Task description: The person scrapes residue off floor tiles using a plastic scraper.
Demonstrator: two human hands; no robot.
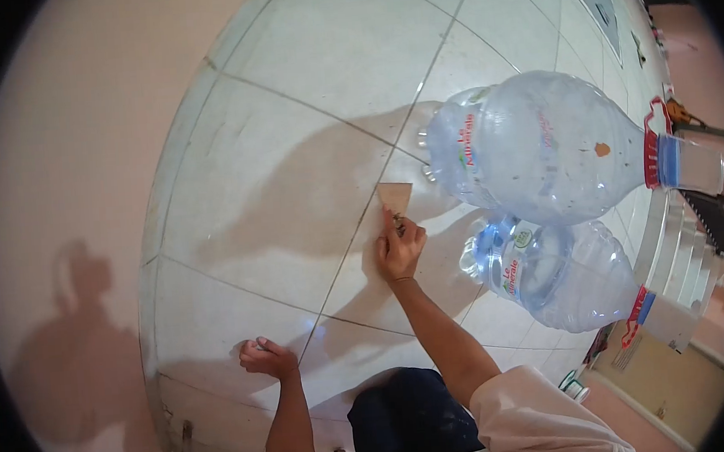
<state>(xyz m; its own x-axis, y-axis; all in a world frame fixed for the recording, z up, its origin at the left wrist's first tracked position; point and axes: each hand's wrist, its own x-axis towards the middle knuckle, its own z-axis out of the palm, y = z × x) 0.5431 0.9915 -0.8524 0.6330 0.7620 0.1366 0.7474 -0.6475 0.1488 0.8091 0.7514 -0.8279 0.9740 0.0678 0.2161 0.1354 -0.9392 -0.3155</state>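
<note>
My right hand (400, 250) is low over the tiled floor, its fingers closed at the narrow end of a flat tan wedge-shaped piece (396, 195). The index finger lies along that piece, and a small dark part shows among the fingers. The wide end points away from me, beside a grout line. Further left, my left hand (268, 358) is curled closed near the floor; a small pale spot shows at its fingers, too small to name. Right of my right hand are a large clear water bottle (533, 147) and a second clear bottle (542, 276).
A pink wall (72, 162) with my shadow on it runs along the left, edged by a skirting strip (174, 155). Both bottles have red handles and blue necks. A clear cup-like piece (699, 164) sits on the larger one. Steps (679, 254) appear at far right.
</note>
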